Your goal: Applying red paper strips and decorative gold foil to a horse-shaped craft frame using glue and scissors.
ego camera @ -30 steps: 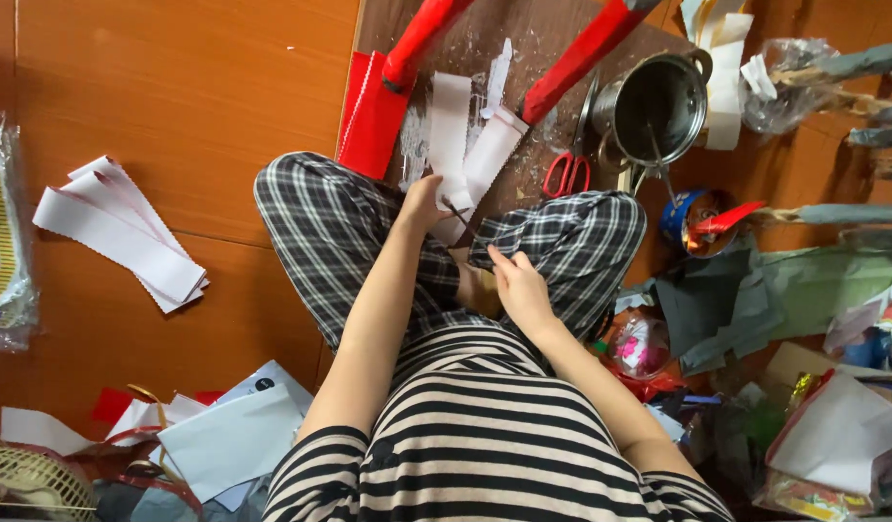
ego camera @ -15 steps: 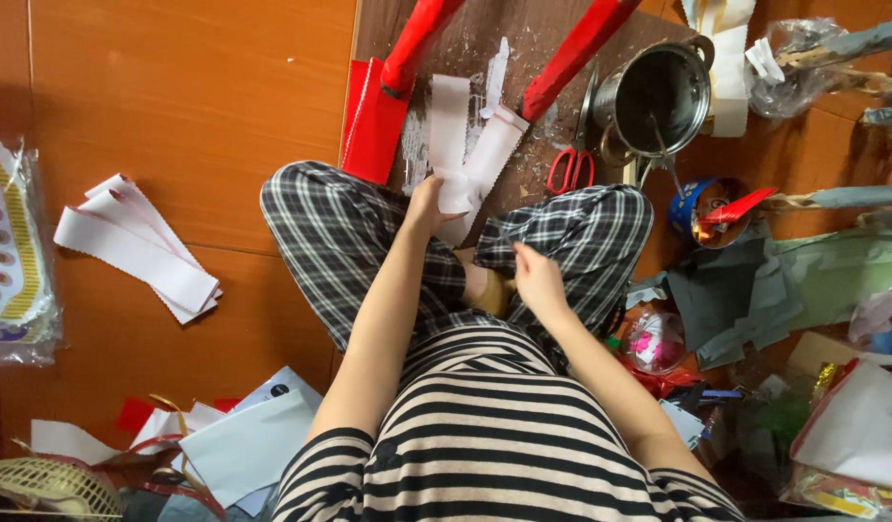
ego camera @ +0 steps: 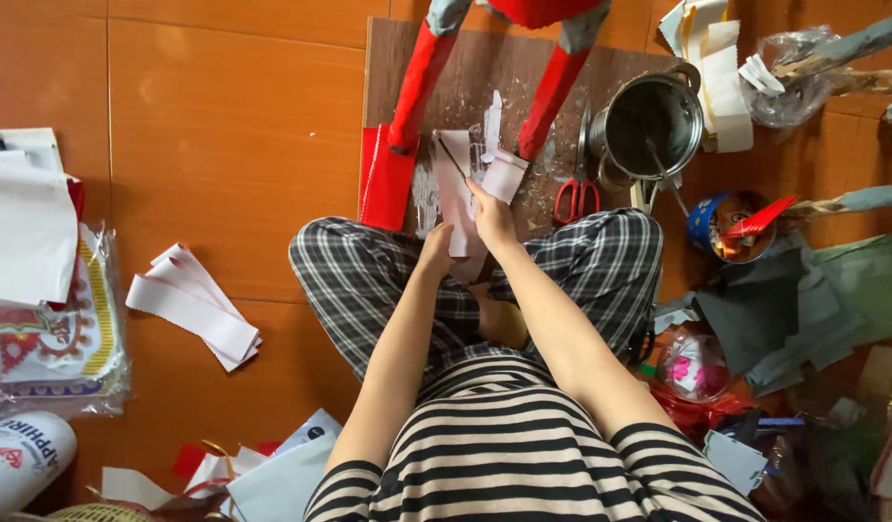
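Both hands on one white paper strip (ego camera: 457,198) over the brown board (ego camera: 484,72).
Left hand (ego camera: 434,249) pinches its near end, right hand (ego camera: 491,215) presses it flat; uneven pulling could tear it.

Glossy orange-brown floor tiles (ego camera: 223,116) fill the room under soft, even light. A dark wooden board (ego camera: 484,68) lies on the far floor, with paper clutter heaped near left and right.

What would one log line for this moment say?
left hand: on white paper strip | right hand: on strip | surface: wooden board | nearby: red scissors, metal pot
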